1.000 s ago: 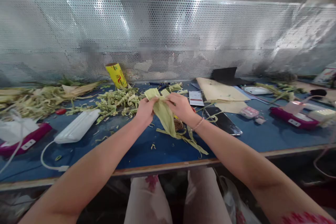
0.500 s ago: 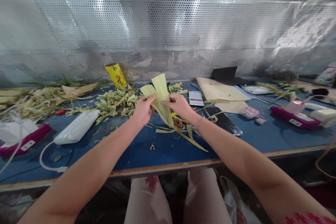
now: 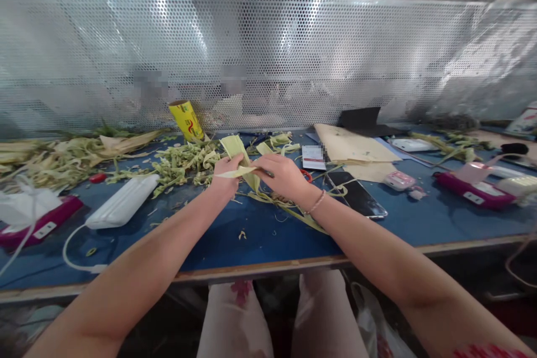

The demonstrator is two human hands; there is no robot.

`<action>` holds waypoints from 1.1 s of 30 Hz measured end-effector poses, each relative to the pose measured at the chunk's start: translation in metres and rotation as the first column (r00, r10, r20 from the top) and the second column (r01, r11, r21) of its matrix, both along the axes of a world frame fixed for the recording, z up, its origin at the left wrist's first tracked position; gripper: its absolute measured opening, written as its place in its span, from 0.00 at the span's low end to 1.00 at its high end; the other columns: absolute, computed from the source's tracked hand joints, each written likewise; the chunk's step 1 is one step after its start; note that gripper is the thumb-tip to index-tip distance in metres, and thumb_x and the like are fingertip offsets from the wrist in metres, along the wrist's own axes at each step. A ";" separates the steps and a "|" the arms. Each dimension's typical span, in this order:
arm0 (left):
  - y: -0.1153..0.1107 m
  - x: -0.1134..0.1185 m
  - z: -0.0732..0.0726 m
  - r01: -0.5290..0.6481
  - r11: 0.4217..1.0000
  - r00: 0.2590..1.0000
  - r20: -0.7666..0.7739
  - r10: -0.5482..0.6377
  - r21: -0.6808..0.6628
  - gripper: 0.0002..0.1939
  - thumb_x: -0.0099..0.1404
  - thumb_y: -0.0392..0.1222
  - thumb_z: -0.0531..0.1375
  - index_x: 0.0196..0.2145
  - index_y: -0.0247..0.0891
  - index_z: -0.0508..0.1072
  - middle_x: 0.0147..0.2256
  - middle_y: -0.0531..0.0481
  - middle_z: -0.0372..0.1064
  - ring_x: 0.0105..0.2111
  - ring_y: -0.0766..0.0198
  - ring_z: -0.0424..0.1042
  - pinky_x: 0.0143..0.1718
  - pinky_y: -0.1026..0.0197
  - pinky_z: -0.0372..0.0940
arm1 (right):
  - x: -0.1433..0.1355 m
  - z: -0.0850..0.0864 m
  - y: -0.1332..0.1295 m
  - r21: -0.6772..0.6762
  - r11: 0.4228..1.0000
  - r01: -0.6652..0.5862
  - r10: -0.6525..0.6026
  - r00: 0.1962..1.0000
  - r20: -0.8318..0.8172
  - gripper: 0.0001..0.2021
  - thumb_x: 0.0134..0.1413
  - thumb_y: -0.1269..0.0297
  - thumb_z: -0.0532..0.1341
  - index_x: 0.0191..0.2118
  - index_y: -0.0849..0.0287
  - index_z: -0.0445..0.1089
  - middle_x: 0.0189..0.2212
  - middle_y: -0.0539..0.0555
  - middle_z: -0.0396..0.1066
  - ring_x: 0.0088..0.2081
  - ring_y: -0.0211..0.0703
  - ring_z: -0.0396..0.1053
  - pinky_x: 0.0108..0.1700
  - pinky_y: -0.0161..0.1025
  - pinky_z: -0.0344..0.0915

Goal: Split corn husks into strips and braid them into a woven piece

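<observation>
A pale green corn husk [image 3: 233, 146] stands up between my hands above the middle of the table. My left hand [image 3: 226, 177] is closed round it, fingers pressed together. From my right hand [image 3: 284, 173], closed in a pinch, a narrow husk strip [image 3: 245, 172] runs leftward across the front of my left hand. Below the right hand lie more husk strips [image 3: 308, 218] on the blue table. A red loop [image 3: 307, 175] shows just behind the right wrist; the rest of it is hidden.
Heaps of torn husk [image 3: 184, 161] lie at the left, beside a yellow tube [image 3: 185, 121]. A white power bank [image 3: 123, 201] with a cable is nearer. To the right are a phone [image 3: 356, 194], brown paper [image 3: 350, 144] and a purple power strip [image 3: 474, 190]. A perforated metal screen [image 3: 268, 45] stands behind.
My right hand has turned over, moved slightly left and drawn a narrow husk strip across my left hand. The two broad husk blades have lowered and narrowed.
</observation>
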State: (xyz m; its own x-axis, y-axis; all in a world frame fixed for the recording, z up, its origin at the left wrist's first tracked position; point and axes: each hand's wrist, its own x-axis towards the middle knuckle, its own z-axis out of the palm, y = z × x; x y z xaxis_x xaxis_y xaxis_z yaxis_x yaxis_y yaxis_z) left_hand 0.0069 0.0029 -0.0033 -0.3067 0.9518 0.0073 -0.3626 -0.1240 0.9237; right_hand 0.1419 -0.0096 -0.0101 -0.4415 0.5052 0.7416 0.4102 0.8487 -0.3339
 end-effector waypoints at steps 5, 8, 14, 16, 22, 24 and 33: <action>-0.001 -0.001 0.001 0.056 0.995 0.996 0.063 -0.061 0.085 0.04 0.46 0.34 0.62 0.22 0.32 0.68 0.17 0.53 0.67 0.19 0.68 0.67 0.24 0.65 0.64 | -0.003 0.002 0.005 -0.405 0.906 0.127 -0.152 0.988 -0.028 0.09 0.43 0.61 0.61 0.25 0.62 0.65 0.22 0.49 0.65 0.24 0.34 0.60 0.28 0.33 0.57; -0.004 0.000 -0.001 0.161 0.984 0.987 0.003 -0.161 0.076 0.07 0.46 0.38 0.63 0.23 0.32 0.69 0.19 0.51 0.69 0.20 0.66 0.68 0.25 0.62 0.65 | -0.001 -0.001 0.013 -0.449 0.879 0.161 -0.211 0.975 -0.063 0.12 0.43 0.60 0.60 0.18 0.61 0.59 0.17 0.45 0.57 0.22 0.32 0.55 0.25 0.32 0.52; -0.004 0.003 -0.004 0.133 0.991 0.991 -0.035 -0.132 0.021 0.05 0.48 0.36 0.61 0.21 0.32 0.68 0.16 0.54 0.65 0.16 0.70 0.64 0.20 0.66 0.62 | 0.002 -0.004 0.015 -0.390 0.921 0.022 -0.138 0.952 -0.274 0.08 0.44 0.63 0.58 0.21 0.60 0.63 0.19 0.47 0.61 0.24 0.34 0.59 0.28 0.33 0.56; 0.000 0.000 -0.003 0.077 0.997 0.997 0.012 -0.077 0.012 0.04 0.50 0.35 0.59 0.21 0.32 0.67 0.16 0.54 0.65 0.16 0.71 0.64 0.21 0.67 0.62 | 0.003 -0.002 0.011 -0.336 0.940 -0.056 -0.060 0.944 -0.324 0.06 0.45 0.65 0.57 0.22 0.60 0.66 0.21 0.48 0.65 0.27 0.35 0.63 0.31 0.34 0.59; 0.016 -0.026 0.009 -0.196 0.980 0.961 0.207 0.184 0.038 0.06 0.55 0.31 0.55 0.22 0.35 0.64 0.16 0.57 0.62 0.15 0.75 0.61 0.21 0.70 0.61 | 0.012 0.010 0.005 -0.316 0.866 -0.389 0.127 0.780 -0.613 0.06 0.43 0.61 0.61 0.25 0.57 0.67 0.26 0.49 0.68 0.30 0.36 0.68 0.36 0.37 0.65; 0.021 -0.035 0.012 -0.252 0.966 0.936 0.268 0.229 0.056 0.07 0.56 0.30 0.54 0.22 0.36 0.63 0.17 0.58 0.62 0.16 0.75 0.62 0.23 0.70 0.63 | 0.019 0.014 0.010 -0.354 0.849 -0.391 0.015 0.689 -0.725 0.08 0.43 0.59 0.61 0.25 0.56 0.65 0.25 0.48 0.67 0.29 0.34 0.67 0.33 0.35 0.65; 0.022 -0.036 0.010 -0.158 0.984 0.983 0.109 0.149 0.077 0.06 0.56 0.31 0.54 0.22 0.35 0.63 0.14 0.58 0.61 0.13 0.76 0.60 0.15 0.73 0.55 | 0.038 0.010 0.038 -0.541 0.749 -0.383 -0.202 0.645 -0.737 0.10 0.45 0.58 0.60 0.30 0.60 0.66 0.19 0.46 0.60 0.18 0.29 0.57 0.22 0.31 0.59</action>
